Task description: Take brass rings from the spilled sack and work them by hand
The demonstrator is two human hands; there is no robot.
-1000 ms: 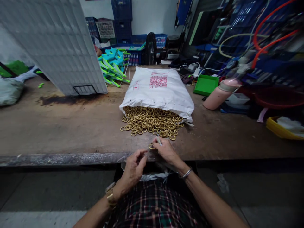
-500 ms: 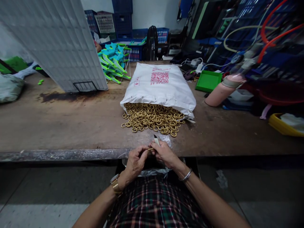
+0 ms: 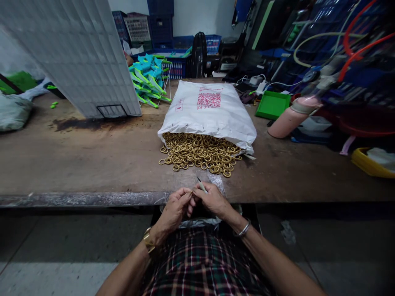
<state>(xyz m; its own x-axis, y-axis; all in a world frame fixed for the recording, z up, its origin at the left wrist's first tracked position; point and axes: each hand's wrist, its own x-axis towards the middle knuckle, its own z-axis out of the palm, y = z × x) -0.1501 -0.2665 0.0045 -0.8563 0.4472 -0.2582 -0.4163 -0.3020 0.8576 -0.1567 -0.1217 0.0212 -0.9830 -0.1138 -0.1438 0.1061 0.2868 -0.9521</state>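
Note:
A white sack (image 3: 210, 113) with red print lies on the wooden table (image 3: 77, 160), its mouth towards me. Several brass-coloured rings (image 3: 199, 154) spill out of it in a heap. My two hands meet at the table's near edge, just in front of that heap. My left hand (image 3: 174, 209) pinches a ring I can barely see between its fingertips. My right hand (image 3: 214, 199) is closed around a thin blade-like tool (image 3: 201, 185) whose tip points up and away. A bit of clear plastic (image 3: 217, 181) lies on the table beside my right hand.
A big white ribbed panel (image 3: 74, 53) leans at the back left. Teal and green plastic parts (image 3: 148, 80) are stacked behind it. A green tray (image 3: 271, 105), a pink cylinder (image 3: 288, 117), a yellow bin (image 3: 372, 162) and hoses stand at the right. A grey bag (image 3: 12, 113) lies far left.
My right hand drew back from the ring heap to the table edge with a ring. My left hand rose to meet it, and both now hold the ring together.

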